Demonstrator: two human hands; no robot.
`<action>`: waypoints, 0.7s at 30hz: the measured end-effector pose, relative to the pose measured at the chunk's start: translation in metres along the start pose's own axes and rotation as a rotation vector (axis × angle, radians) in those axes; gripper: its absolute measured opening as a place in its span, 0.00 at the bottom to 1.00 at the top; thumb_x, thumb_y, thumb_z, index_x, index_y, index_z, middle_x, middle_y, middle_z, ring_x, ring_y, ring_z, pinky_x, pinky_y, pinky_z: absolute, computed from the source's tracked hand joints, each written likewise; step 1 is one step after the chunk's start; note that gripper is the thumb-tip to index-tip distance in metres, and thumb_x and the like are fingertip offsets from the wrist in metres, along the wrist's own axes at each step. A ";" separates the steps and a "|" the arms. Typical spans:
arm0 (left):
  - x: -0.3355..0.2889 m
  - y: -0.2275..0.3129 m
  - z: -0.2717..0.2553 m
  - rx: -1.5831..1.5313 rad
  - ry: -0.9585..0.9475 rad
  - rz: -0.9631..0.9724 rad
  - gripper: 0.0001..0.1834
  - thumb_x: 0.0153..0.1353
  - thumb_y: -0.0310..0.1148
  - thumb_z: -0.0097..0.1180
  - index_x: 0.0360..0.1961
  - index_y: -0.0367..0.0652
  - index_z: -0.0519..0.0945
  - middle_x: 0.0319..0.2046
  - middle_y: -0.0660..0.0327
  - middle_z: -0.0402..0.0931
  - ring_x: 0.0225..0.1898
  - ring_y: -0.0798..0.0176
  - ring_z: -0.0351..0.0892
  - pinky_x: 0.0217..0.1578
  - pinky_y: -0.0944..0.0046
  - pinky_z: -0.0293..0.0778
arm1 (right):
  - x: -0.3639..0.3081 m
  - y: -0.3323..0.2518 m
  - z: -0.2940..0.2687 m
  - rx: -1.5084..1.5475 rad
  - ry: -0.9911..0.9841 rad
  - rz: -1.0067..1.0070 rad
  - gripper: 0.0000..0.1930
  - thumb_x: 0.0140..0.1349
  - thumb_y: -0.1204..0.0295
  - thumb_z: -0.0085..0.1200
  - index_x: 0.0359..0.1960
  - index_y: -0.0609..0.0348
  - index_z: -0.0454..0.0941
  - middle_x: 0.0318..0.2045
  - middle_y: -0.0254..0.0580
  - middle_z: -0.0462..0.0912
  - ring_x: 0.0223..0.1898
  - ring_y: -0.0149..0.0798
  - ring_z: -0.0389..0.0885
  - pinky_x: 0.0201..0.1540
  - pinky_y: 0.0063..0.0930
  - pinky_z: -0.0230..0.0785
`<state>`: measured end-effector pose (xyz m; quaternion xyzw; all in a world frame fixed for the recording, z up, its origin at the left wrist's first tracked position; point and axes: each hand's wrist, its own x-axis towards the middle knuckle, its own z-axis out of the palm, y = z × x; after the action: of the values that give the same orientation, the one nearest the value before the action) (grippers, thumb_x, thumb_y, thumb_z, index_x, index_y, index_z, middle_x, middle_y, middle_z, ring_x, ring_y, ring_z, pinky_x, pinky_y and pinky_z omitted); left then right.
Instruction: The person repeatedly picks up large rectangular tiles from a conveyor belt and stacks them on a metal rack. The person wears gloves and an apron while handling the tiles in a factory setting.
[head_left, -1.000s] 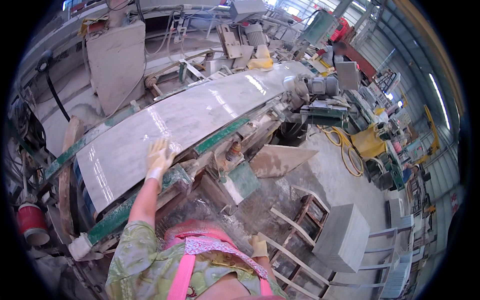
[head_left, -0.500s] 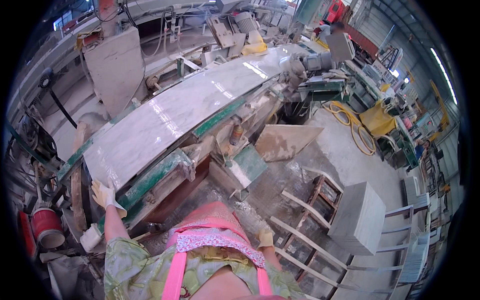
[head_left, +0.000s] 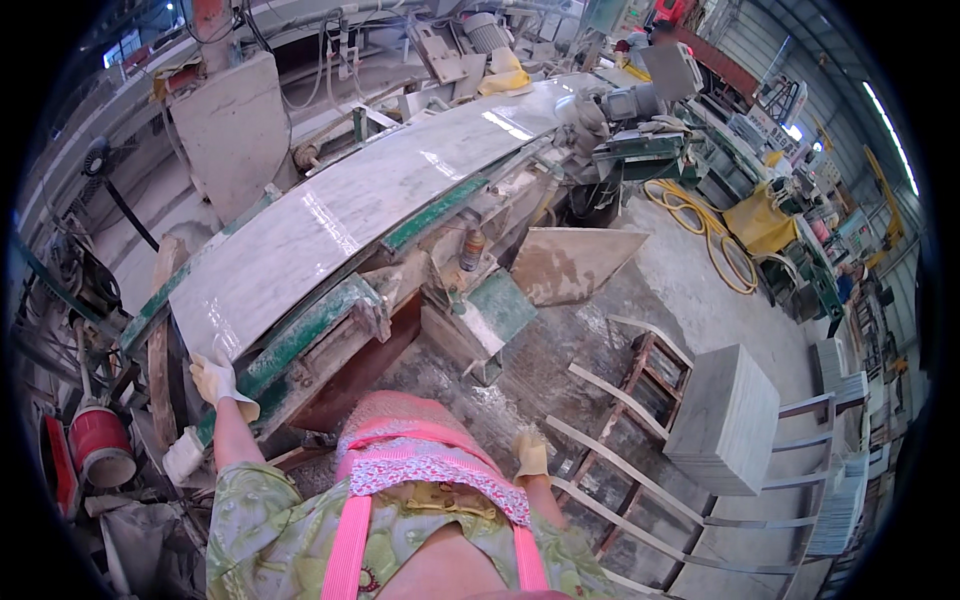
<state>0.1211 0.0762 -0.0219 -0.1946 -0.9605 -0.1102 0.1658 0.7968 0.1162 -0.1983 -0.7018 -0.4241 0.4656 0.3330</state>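
We see the left hand (head_left: 218, 381), in a pale work glove, raised at the near left corner of a long white marble slab (head_left: 330, 235), with the forearm rising from a green patterned sleeve (head_left: 262, 510) and the elbow bent. Its fingers (head_left: 205, 372) are curled together against the slab's near end, touching the stone's edge; we cannot tell whether they actually clamp it. The slab lies flat along a green-edged machine bed (head_left: 300, 340), running from the near left away to the far right, where a grey motor unit (head_left: 625, 100) sits at its far end. The right hand (head_left: 530, 452), also gloved, hangs low at the person's side, well apart from the slab, with the arm straight down and the fingers loosely drawn together, holding nothing that we can make out. Just to the right of that hand stands a wooden rack (head_left: 640, 440) on the wet concrete floor (head_left: 600, 330), carrying a stack of grey stone tiles (head_left: 725, 420). To the near left, beside the machine bed, is a red bucket (head_left: 98, 445). Farther off on the right, a coiled yellow hose (head_left: 710, 230) lies on the floor, and a tan triangular stone offcut (head_left: 570, 262) leans near the machine's middle.
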 end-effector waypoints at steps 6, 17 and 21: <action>-0.008 -0.012 -0.014 0.060 -0.090 -0.027 0.38 0.63 0.57 0.41 0.61 0.35 0.63 0.51 0.38 0.69 0.53 0.40 0.71 0.53 0.49 0.68 | -0.050 -0.037 -0.001 0.248 0.106 0.187 0.17 0.58 0.63 0.45 0.30 0.66 0.79 0.24 0.47 0.82 0.25 0.40 0.79 0.28 0.36 0.68; -0.006 0.003 -0.052 0.043 -0.272 -0.114 0.34 0.60 0.55 0.44 0.56 0.36 0.68 0.53 0.41 0.70 0.55 0.44 0.71 0.54 0.51 0.69 | -0.039 -0.039 -0.001 0.113 0.058 0.206 0.17 0.58 0.64 0.43 0.30 0.66 0.80 0.26 0.49 0.83 0.25 0.41 0.79 0.26 0.37 0.68; 0.005 -0.006 -0.041 0.037 -0.338 -0.108 0.34 0.59 0.56 0.46 0.53 0.34 0.69 0.53 0.42 0.71 0.55 0.44 0.72 0.53 0.50 0.70 | -0.007 -0.031 0.018 -0.106 -0.072 -0.056 0.16 0.60 0.66 0.43 0.28 0.65 0.80 0.23 0.44 0.81 0.24 0.38 0.78 0.24 0.35 0.67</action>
<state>0.1258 0.0614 0.0163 -0.1556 -0.9856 -0.0669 -0.0005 0.7696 0.1239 -0.1755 -0.6891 -0.4794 0.4578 0.2926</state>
